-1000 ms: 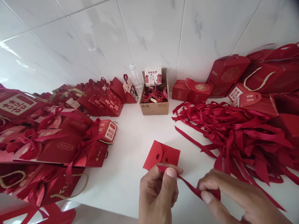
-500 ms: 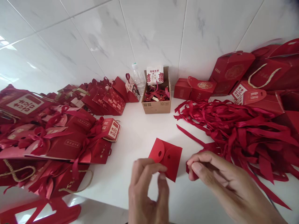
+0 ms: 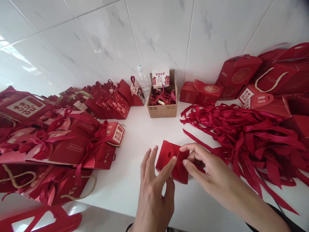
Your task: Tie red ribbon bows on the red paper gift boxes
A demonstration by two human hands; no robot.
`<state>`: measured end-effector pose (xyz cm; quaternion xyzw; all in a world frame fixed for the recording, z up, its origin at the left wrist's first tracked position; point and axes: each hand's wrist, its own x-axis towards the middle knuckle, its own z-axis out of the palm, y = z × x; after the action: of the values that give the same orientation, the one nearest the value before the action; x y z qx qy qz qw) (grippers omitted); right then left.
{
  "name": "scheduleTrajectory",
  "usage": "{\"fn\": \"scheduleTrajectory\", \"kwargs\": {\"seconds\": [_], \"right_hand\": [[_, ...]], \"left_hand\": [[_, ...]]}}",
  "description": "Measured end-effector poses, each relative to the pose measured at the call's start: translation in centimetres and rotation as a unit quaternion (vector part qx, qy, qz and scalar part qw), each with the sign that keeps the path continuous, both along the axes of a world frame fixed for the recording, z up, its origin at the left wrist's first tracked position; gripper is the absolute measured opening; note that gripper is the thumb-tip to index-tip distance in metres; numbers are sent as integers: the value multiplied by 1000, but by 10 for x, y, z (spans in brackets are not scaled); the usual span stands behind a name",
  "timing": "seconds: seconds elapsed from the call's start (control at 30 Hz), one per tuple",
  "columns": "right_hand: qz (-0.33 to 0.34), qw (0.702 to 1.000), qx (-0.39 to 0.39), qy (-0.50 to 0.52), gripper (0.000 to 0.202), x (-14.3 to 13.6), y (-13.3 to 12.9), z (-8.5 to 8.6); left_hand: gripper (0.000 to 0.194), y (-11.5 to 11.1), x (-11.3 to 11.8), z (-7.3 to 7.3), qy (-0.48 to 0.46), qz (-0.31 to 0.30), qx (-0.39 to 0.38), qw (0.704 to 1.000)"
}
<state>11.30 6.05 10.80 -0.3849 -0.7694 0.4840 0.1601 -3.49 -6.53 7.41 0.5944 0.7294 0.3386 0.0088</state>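
Note:
A small red paper gift box [image 3: 162, 154] lies on the white table in front of me. Its top has two rounded flaps, each with a hole. My left hand [image 3: 156, 185] is at its near left side, fingers spread, with the index fingertip against the flaps. From the right, my right hand [image 3: 201, 162] pinches the right flap between thumb and fingers. A bit of dark red shows under that hand; I cannot make out what it is. Beyond the right hand lies a big heap of dark red ribbons [image 3: 241, 129].
Finished red gift boxes with bows [image 3: 58, 141] crowd the left side. A cardboard box [image 3: 163, 112] with ribbon pieces and a printed card stands at the back, beside a clear plastic bottle [image 3: 144, 83]. Larger red boxes [image 3: 238, 74] line the back right, against the tiled wall.
My right hand has moved left onto the box and now grips its right flap. My left hand has spread its fingers, its index touching the flaps. The box appears raised and fuller.

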Motion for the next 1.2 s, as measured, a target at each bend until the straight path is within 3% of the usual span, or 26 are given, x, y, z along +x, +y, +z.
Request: {"fn": "scheduleTrajectory", "kwargs": {"seconds": [0.23, 0.43, 0.7, 0.97, 1.1, 1.2], "right_hand": [[12, 999, -31, -23, 25, -3, 8, 7], [27, 998, -52, -22, 28, -6, 11, 6], [-2, 989, 149, -8, 32, -13, 9, 6], [61, 985, 163, 10, 32, -16, 10, 9], [67, 986, 154, 11, 27, -21, 11, 11], [57, 985, 160, 16, 29, -18, 13, 10]], "left_hand": [[48, 12, 4, 4, -64, -9, 33, 997], [28, 28, 3, 4, -194, -11, 18, 981], [18, 31, 1, 6, -262, 5, 21, 965], [17, 32, -2, 10, -291, 37, 52, 955], [15, 32, -11, 15, -295, 63, 97, 948], [13, 27, -15, 15, -283, 44, 87, 954]]}}
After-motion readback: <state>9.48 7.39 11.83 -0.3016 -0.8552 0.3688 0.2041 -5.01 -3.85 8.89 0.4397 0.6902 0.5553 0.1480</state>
